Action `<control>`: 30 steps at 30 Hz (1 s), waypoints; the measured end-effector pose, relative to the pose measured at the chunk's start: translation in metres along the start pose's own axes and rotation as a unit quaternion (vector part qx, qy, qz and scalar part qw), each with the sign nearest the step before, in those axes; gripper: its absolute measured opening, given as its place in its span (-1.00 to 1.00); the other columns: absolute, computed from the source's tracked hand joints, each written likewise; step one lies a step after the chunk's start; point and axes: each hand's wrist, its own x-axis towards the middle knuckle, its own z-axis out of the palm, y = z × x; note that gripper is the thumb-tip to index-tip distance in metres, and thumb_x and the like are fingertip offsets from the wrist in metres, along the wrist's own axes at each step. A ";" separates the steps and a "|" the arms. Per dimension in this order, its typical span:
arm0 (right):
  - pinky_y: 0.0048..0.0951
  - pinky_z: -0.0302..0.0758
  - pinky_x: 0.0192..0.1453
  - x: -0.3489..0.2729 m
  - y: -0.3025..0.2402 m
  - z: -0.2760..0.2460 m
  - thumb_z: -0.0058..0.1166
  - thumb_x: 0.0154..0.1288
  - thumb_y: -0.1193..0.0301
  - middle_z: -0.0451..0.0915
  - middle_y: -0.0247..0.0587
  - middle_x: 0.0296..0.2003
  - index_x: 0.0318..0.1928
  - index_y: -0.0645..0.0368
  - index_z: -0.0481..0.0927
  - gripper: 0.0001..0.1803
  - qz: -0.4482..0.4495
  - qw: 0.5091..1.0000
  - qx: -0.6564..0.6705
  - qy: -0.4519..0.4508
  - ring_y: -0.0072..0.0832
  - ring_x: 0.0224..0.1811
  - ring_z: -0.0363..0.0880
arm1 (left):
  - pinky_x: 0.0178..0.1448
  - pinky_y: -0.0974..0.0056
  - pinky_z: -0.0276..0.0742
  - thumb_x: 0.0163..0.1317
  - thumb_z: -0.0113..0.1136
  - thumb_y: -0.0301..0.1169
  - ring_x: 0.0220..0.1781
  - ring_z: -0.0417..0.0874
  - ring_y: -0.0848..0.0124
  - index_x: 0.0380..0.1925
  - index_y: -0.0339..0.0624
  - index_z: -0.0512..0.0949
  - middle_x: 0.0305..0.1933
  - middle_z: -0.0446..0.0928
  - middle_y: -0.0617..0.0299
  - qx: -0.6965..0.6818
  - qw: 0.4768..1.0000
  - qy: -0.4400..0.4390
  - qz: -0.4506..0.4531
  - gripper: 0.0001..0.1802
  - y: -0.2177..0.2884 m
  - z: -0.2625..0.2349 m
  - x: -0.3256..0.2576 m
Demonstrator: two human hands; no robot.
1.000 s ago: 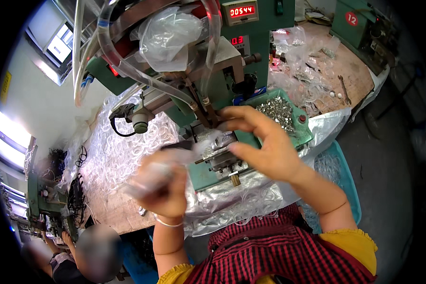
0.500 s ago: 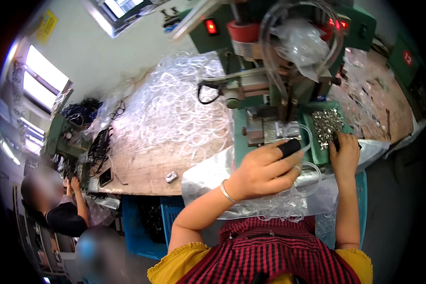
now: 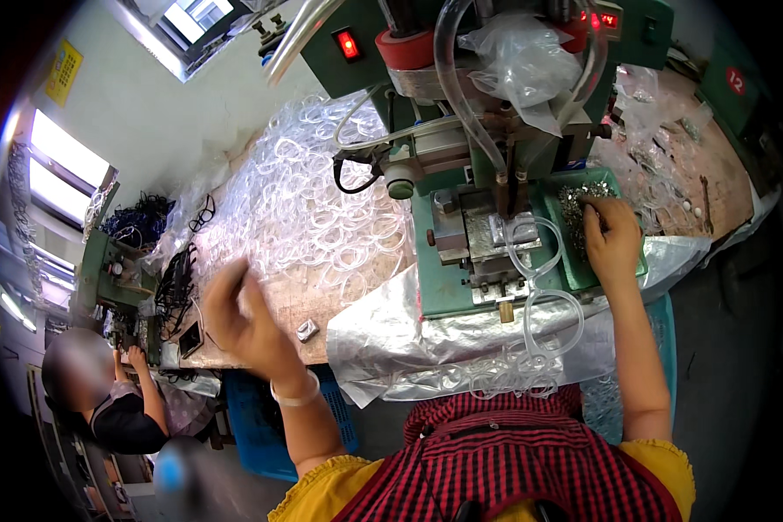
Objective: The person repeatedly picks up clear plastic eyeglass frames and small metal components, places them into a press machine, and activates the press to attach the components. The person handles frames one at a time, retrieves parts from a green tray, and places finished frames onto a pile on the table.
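My left hand (image 3: 245, 320) is blurred in the air over the wooden bench (image 3: 278, 304). Its fingers are spread and it holds nothing, just short of a big heap of clear plastic spectacle frames (image 3: 309, 204). My right hand (image 3: 612, 237) lies in a green tray (image 3: 574, 265) with its fingertips buried among small metal parts (image 3: 583, 196). Whether it has pinched any I cannot see. One clear frame (image 3: 531, 248) sits on the fixture of the green press machine (image 3: 483, 222). Another frame (image 3: 552, 317) hangs at the machine's front edge.
Silver foil sheet (image 3: 383, 335) drapes off the bench, with more clear frames (image 3: 496, 376) lying on it near my lap. Clear hoses and a plastic bag (image 3: 522, 61) hang over the machine. A blue crate (image 3: 248, 422) stands below. Another person (image 3: 104, 400) works at the left.
My left hand has swung from the front of the machine out to the left over the bench. My right hand has stayed in the green tray. The view has shifted slightly.
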 end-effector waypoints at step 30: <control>-0.44 0.50 -0.02 0.029 -0.086 -0.001 0.26 -0.02 0.61 0.62 -0.24 -0.28 0.11 0.34 0.39 -0.39 0.177 0.864 0.452 -0.132 -0.51 -0.21 0.62 | -0.20 0.29 0.71 0.32 0.15 -0.54 -0.32 0.65 0.41 -0.17 -0.20 0.39 -0.27 0.56 0.18 -0.348 0.838 -0.092 -0.410 -0.84 -0.044 0.070 -0.105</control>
